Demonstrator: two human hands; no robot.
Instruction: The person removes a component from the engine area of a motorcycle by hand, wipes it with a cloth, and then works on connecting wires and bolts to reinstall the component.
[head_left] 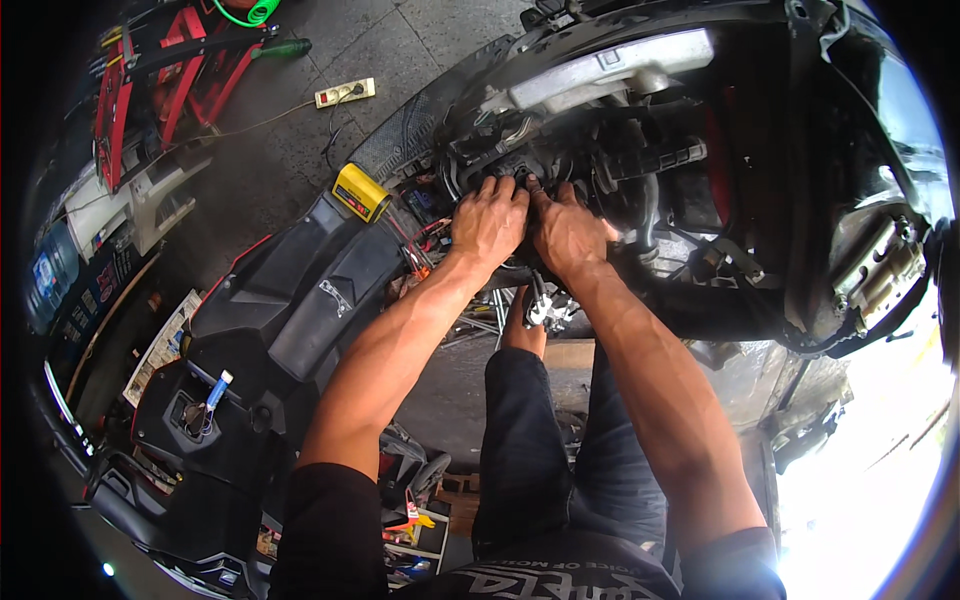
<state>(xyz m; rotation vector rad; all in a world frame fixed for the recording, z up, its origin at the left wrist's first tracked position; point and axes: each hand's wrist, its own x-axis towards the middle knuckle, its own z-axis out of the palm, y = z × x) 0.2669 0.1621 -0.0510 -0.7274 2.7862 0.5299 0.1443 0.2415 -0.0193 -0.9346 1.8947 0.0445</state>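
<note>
My left hand and my right hand are side by side in the dark, exposed inner assembly of a partly stripped scooter. Both have curled fingers pressing on black parts, too dark to make out. Below my hands hangs a silver metal fitting on a dark hose. A yellow box device with wires beside it sits to the left of my left hand. A long silver bracket lies across the upper part of the machine.
Detached black body panels lie at left, with a blue-handled tool on them. A power strip with cords rests on the tiled floor. Red metal stands stand at upper left. My legs are below my hands.
</note>
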